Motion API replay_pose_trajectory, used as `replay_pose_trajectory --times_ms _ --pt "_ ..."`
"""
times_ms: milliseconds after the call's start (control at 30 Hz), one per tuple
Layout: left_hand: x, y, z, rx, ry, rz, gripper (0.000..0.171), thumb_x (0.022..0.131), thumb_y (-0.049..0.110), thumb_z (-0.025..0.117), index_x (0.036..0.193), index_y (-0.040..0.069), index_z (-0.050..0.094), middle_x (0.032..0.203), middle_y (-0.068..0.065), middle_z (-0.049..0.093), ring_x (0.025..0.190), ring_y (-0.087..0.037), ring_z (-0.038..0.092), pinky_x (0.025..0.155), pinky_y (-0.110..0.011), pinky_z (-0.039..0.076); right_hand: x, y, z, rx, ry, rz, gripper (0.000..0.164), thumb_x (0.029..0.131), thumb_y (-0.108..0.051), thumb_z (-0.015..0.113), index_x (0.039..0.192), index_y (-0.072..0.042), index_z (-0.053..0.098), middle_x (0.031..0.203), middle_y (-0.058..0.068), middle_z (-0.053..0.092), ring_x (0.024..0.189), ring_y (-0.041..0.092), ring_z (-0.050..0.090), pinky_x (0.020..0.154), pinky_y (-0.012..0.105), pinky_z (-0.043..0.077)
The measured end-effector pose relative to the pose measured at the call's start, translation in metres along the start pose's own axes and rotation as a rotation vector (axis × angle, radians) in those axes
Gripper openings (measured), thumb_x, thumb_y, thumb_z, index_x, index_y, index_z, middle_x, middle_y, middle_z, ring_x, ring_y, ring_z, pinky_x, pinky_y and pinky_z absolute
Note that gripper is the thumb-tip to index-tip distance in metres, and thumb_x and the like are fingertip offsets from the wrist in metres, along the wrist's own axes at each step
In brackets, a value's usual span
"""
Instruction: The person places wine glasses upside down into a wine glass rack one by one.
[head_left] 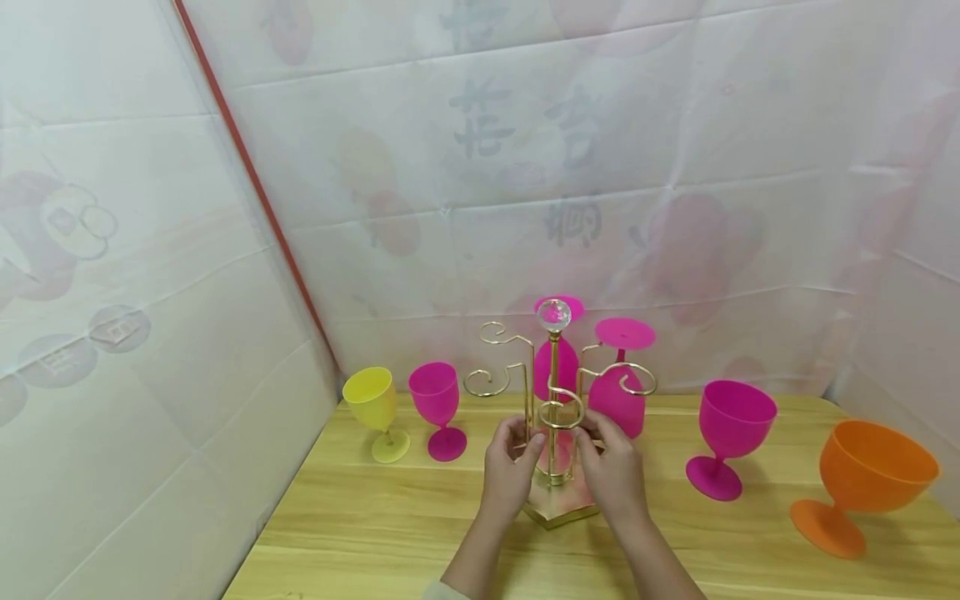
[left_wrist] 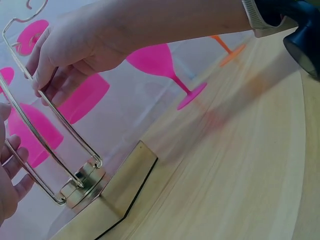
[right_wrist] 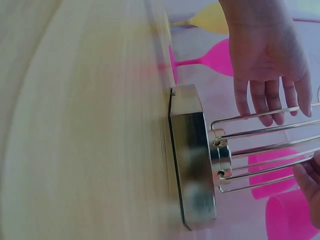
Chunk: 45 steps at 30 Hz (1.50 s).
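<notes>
A gold wire goblet rack (head_left: 553, 498) with a crystal ball (head_left: 554, 316) on top stands upright on the table, its curled arms spread outward. My left hand (head_left: 508, 477) holds an upright wire on the rack's left side, thumb in front. On the right side, my right hand (head_left: 617, 477) pinches another wire between thumb and fingers. Two pink goblets, one at the back (head_left: 557, 371) and one at the right (head_left: 617, 404), hang upside down from the far arms. The near and left curls carry nothing.
On the left stand a yellow goblet (head_left: 371, 400) and a pink goblet (head_left: 436, 396), both upright. Another pink goblet (head_left: 737, 421) and a larger orange goblet (head_left: 873, 468) stand upright on the right. Printed white sheeting (head_left: 450, 250) rises behind the wooden table (head_left: 360, 533).
</notes>
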<state>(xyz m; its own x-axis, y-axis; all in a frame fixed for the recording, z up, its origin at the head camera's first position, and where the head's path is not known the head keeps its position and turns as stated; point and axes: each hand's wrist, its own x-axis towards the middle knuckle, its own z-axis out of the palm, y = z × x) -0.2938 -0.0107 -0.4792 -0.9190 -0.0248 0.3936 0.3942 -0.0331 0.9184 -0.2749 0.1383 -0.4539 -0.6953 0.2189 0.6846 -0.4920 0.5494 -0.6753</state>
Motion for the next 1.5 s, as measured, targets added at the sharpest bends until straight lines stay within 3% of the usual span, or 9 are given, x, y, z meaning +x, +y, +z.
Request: replay_pose_trajectory --times_ms 233,500,700,933,1200,1500 --pt "-0.004 -0.002 0.003 -0.006 0.022 -0.035 0.022 0.096 0.021 0.063 0.112 0.006 0.062 0.096 -0.008 0.062 0.088 -0.021 0.063 0.072 -0.024 0.054 0.004 0.005 0.0 -0.013 0.039 0.001 0.022 0.085 0.005 0.069 0.104 -0.005 0.072 0.088 0.005 0.073 0.078 0.013 0.067 0.068 0.008 0.053" --pt "-0.009 -0.001 0.008 0.013 0.043 -0.017 0.01 0.097 0.015 0.06 0.104 0.009 0.063 0.097 -0.02 0.066 0.089 -0.026 0.066 0.073 -0.026 0.057 0.005 0.008 -0.001 -0.002 0.058 0.042 0.022 0.084 0.001 0.073 0.104 -0.008 0.073 0.092 0.006 0.075 0.077 0.014 0.069 0.061 0.009 0.052" --pt "-0.012 0.002 0.011 0.047 0.064 0.04 0.013 0.096 0.014 0.062 0.102 0.003 0.065 0.092 -0.018 0.069 0.084 -0.026 0.068 0.073 -0.03 0.059 0.006 0.014 0.0 -0.031 0.068 0.044 0.021 0.084 -0.001 0.074 0.105 -0.004 0.073 0.093 0.01 0.075 0.079 0.023 0.072 0.063 0.006 0.05" --pt "-0.016 -0.001 0.019 0.094 0.114 0.175 0.009 0.096 0.007 0.061 0.092 -0.001 0.065 0.081 -0.02 0.069 0.074 -0.033 0.068 0.063 -0.032 0.059 0.006 0.016 -0.001 -0.025 0.044 0.067 0.017 0.087 -0.004 0.073 0.104 -0.003 0.074 0.094 0.009 0.075 0.08 0.024 0.071 0.055 0.01 0.05" --pt "-0.019 0.0 0.021 0.096 0.109 0.18 0.012 0.096 0.019 0.064 0.091 0.008 0.067 0.083 -0.015 0.072 0.073 -0.027 0.07 0.061 -0.026 0.058 0.006 0.021 0.0 -0.001 0.023 0.111 0.015 0.087 -0.001 0.071 0.103 -0.002 0.072 0.095 0.009 0.074 0.083 0.024 0.07 0.061 0.01 0.052" --pt "-0.018 0.0 0.021 0.109 0.111 0.219 0.012 0.096 0.019 0.064 0.091 0.008 0.068 0.082 -0.014 0.073 0.071 -0.027 0.07 0.06 -0.025 0.058 0.006 0.023 0.0 0.001 -0.004 0.135 0.015 0.088 -0.001 0.07 0.103 -0.001 0.072 0.095 0.008 0.074 0.085 0.024 0.07 0.064 0.01 0.053"
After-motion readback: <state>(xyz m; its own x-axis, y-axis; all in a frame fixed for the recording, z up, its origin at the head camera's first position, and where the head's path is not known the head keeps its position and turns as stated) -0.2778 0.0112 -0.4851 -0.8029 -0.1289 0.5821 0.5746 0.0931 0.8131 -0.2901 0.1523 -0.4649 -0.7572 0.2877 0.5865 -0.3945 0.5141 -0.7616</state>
